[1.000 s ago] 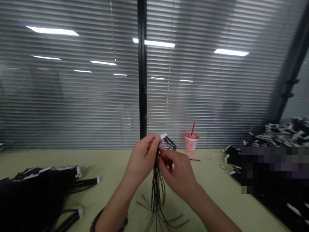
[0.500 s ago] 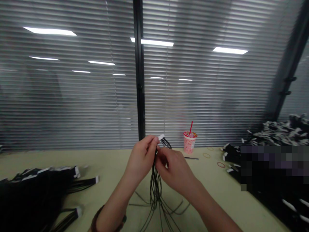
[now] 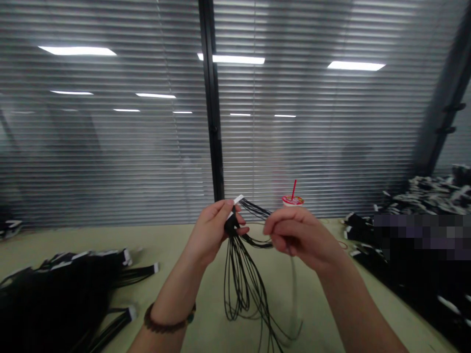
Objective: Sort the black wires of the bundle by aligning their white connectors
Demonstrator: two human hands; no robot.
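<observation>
The left hand (image 3: pixel 211 233) pinches the black wires (image 3: pixel 239 274) just under their white plug (image 3: pixel 238 199), held up so the loose ends dangle to the table (image 3: pixel 176 245). The right hand (image 3: pixel 298 235) is closed on a few strands, stretched sideways apart from the rest.

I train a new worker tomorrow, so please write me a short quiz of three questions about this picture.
1. True or false: the left hand grips the black wire bundle near its white connector.
2. Where is the cup? A) in the left hand B) behind the right hand C) on the floor
3. Fill in: the left wrist wears a ____.
Key: 1 true; 2 B; 3 bracelet.
</observation>
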